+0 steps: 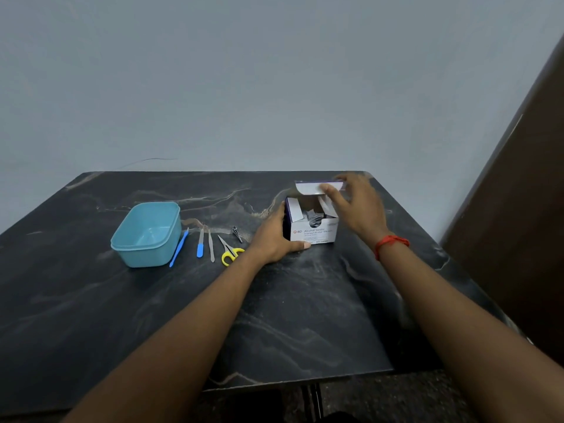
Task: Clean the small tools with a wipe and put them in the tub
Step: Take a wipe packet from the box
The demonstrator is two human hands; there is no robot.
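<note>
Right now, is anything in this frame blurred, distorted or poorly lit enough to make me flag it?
Head view: the right hand on the swab box flap is motion-blurred; the left hand steadying the alcohol swab box is sharp. Wide-angle bending shows at the table edges. Light is dim and even, with no hard glare; the tools and blue tub stay readable.

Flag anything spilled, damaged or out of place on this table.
Nothing stands out. The tub sits upright and empty, the tools lie in a row beside it, and the swab box is simply held open by both hands.
</note>
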